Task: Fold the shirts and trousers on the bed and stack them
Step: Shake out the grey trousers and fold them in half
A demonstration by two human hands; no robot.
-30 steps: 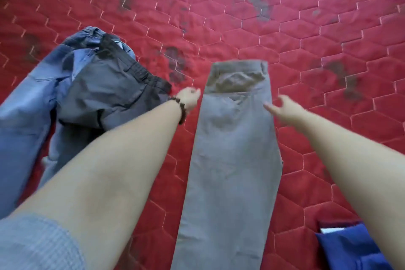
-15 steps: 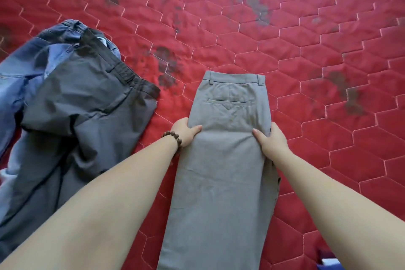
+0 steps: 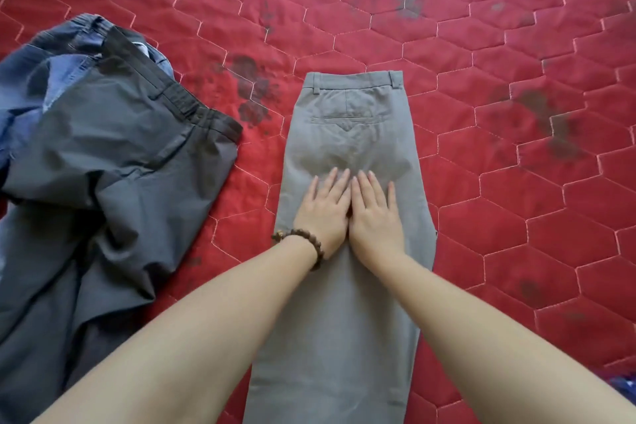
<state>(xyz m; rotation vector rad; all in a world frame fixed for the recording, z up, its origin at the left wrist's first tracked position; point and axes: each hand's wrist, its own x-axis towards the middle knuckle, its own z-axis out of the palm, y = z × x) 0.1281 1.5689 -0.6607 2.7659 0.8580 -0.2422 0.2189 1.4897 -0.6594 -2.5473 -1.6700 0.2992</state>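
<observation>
Half a second ago the hands sat at the two side edges of the grey trousers (image 3: 351,134); both are now at the middle, side by side. Judgement: smoothing pass on the halved trousers, cross-fold not yet begun.

Left to right: blue garment (image 3: 44,79) under dark trousers (image 3: 113,162), both unfolded and heaped on the red quilt (image 3: 516,182). Grey trousers lie flat at centre, waistband far from the person. Left hand (image 3: 323,213), beaded bracelet (image 3: 304,241) on its wrist, palm down, fingers straight, pressing the cloth. Right hand (image 3: 373,213) the same, touching the left. Neither grasps anything.
</observation>
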